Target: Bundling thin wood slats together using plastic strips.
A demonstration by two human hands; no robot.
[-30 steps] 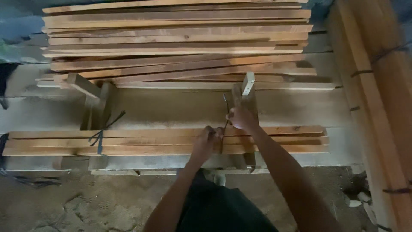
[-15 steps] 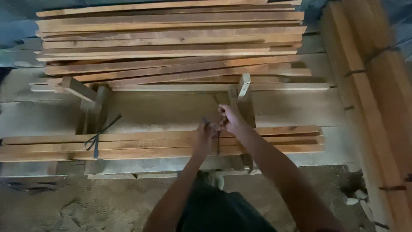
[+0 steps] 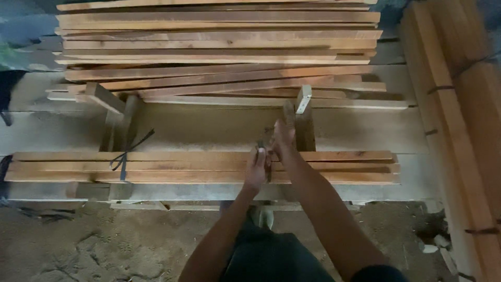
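Observation:
A bundle of long thin wooden slats (image 3: 182, 167) lies crosswise in front of me on a workbench. A dark strap (image 3: 123, 162) is tied around its left part. My left hand (image 3: 256, 170) and my right hand (image 3: 283, 140) meet at the bundle's middle right, both closed on a second dark strap (image 3: 267, 168) that wraps the slats there. My right hand is slightly farther from me than my left, close to an upright wooden post (image 3: 302, 112).
A large loose stack of slats (image 3: 219, 47) lies behind on the bench. Another wooden post (image 3: 112, 112) leans at the left. Strapped bundles of slats (image 3: 459, 104) run along the right side. Dirt floor (image 3: 104, 245) lies below.
My right hand has come down from its raised pull on the strap and moved close to my left hand. The view has shifted slightly.

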